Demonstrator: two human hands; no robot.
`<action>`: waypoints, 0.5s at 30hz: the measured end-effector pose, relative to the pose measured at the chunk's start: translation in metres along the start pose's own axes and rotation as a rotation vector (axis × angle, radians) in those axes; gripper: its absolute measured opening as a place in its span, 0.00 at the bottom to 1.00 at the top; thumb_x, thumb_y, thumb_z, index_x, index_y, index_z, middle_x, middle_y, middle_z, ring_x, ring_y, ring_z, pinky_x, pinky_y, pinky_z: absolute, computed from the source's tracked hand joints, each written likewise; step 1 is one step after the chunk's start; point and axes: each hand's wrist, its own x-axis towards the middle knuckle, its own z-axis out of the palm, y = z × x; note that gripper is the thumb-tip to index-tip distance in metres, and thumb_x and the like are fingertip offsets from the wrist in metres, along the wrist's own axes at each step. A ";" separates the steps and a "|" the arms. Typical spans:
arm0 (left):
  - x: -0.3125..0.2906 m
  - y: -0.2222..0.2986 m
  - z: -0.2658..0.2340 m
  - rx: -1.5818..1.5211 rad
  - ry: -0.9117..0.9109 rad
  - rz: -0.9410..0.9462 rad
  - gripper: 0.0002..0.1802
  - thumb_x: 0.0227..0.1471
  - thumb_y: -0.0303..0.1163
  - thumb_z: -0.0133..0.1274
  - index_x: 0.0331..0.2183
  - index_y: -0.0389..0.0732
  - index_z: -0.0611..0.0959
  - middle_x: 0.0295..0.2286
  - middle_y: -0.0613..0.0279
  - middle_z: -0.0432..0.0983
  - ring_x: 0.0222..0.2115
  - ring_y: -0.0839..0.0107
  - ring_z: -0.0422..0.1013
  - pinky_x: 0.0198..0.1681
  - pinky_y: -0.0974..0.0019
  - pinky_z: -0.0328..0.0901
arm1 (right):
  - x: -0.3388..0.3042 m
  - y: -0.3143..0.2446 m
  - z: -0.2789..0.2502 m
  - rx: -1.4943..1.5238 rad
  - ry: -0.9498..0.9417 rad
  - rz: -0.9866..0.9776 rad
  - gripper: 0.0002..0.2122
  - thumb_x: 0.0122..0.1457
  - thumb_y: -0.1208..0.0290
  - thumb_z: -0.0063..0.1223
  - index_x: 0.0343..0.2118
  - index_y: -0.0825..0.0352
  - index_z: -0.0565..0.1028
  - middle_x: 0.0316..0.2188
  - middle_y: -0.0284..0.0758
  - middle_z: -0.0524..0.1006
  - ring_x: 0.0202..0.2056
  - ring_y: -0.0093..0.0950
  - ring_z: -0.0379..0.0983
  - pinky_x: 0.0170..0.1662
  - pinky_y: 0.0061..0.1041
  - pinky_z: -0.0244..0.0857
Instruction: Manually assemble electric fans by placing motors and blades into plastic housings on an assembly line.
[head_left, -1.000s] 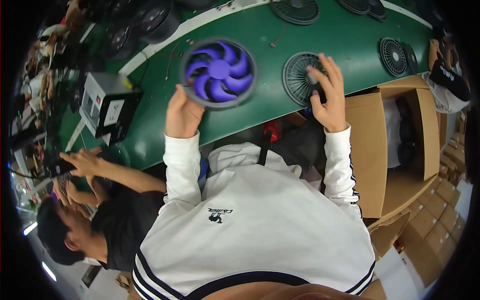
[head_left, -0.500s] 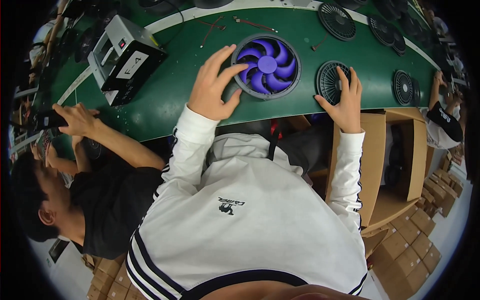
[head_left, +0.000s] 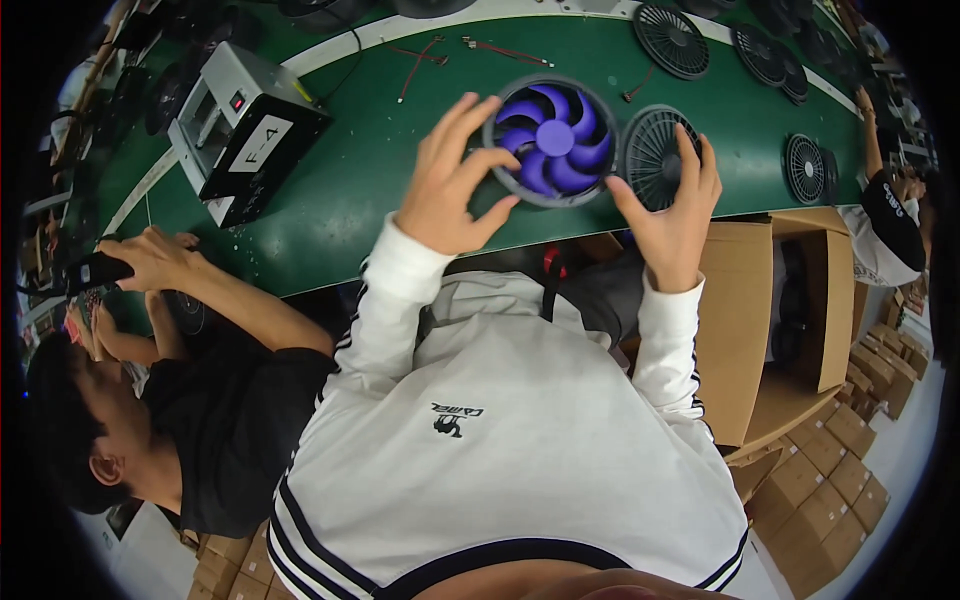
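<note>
Left hand (head_left: 445, 195) covers bits of the purple-bladed fan's (head_left: 555, 138) left rim. Right hand (head_left: 672, 225) hides the fan grille's (head_left: 648, 155) right edge. Carton (head_left: 735, 330) contents, right: too dark to ID. Dark round housing (head_left: 430, 6), top centre: cut off. Co-worker's black handheld (head_left: 95, 270), far left: partly hidden, type unclear.

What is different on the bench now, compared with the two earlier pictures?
The fan moved right, almost closing its gap to the grille. The left hand shifted from the fan's lower-left rim to its left side. The right hand stayed at the grille; its grip is unclear. The machine stayed in place.
</note>
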 end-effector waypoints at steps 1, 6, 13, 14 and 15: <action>-0.002 -0.008 0.017 0.019 0.042 0.073 0.33 0.35 0.42 0.75 0.46 0.49 0.84 0.64 0.49 0.64 0.66 0.43 0.58 0.63 0.44 0.55 | 0.001 -0.020 0.002 -0.012 0.011 -0.017 0.43 0.46 0.52 0.76 0.65 0.60 0.69 0.67 0.51 0.62 0.63 0.54 0.59 0.64 0.49 0.58; -0.001 0.011 0.038 0.102 0.163 0.141 0.51 0.28 0.42 0.79 0.57 0.45 0.75 0.65 0.43 0.60 0.66 0.39 0.57 0.64 0.45 0.57 | 0.014 -0.061 0.018 -0.042 0.014 -0.055 0.41 0.47 0.52 0.75 0.64 0.62 0.71 0.65 0.52 0.65 0.62 0.56 0.60 0.63 0.48 0.60; -0.001 -0.003 0.063 -0.386 0.245 -0.183 0.71 0.26 0.44 0.81 0.66 0.40 0.55 0.65 0.37 0.58 0.65 0.39 0.58 0.66 0.44 0.57 | 0.020 -0.056 0.051 -0.049 -0.014 -0.274 0.39 0.47 0.51 0.74 0.61 0.65 0.74 0.62 0.57 0.65 0.61 0.58 0.61 0.61 0.51 0.61; 0.000 -0.005 0.064 -0.350 0.201 -0.213 0.73 0.27 0.44 0.81 0.67 0.39 0.52 0.65 0.36 0.57 0.65 0.39 0.59 0.66 0.44 0.57 | 0.021 -0.057 0.056 -0.062 0.008 -0.320 0.39 0.46 0.51 0.73 0.60 0.66 0.74 0.62 0.59 0.65 0.61 0.59 0.61 0.60 0.52 0.62; 0.000 -0.006 0.065 -0.348 0.210 -0.220 0.73 0.27 0.44 0.81 0.67 0.39 0.52 0.65 0.36 0.57 0.65 0.39 0.59 0.66 0.44 0.57 | 0.024 -0.060 0.055 -0.060 0.002 -0.328 0.39 0.46 0.51 0.73 0.60 0.66 0.74 0.62 0.59 0.65 0.61 0.59 0.61 0.60 0.52 0.62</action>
